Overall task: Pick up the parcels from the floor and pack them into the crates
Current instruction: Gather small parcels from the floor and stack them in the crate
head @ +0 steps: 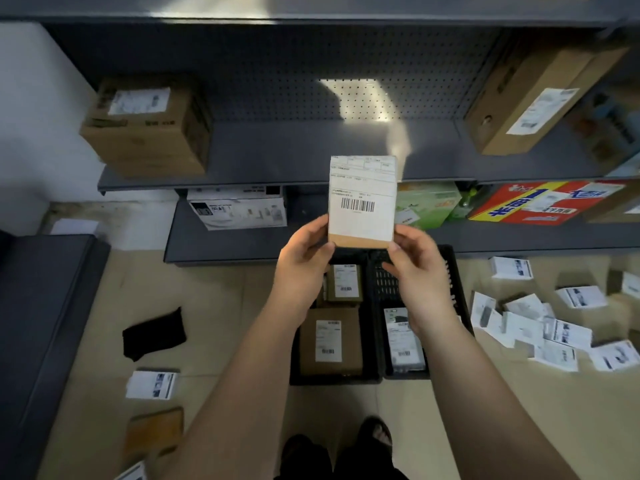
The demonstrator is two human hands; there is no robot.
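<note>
I hold a small brown parcel (362, 202) with a white barcode label upright in front of me. My left hand (304, 265) grips its lower left edge and my right hand (420, 271) pinches its lower right corner. Below my hands two black crates stand side by side on the floor. The left crate (298, 377) contains brown labelled boxes (330, 341). The right crate (453, 285) contains a flat grey parcel (403, 341). Several white-labelled parcels (550, 327) lie scattered on the floor at the right.
A grey metal shelf unit (311, 150) stands ahead with cardboard boxes (149, 126) and colourful cartons (530, 202). A black cloth (154, 336), a white parcel (152, 384) and a brown parcel (154, 433) lie on the floor at left. My feet (346, 445) are at the bottom.
</note>
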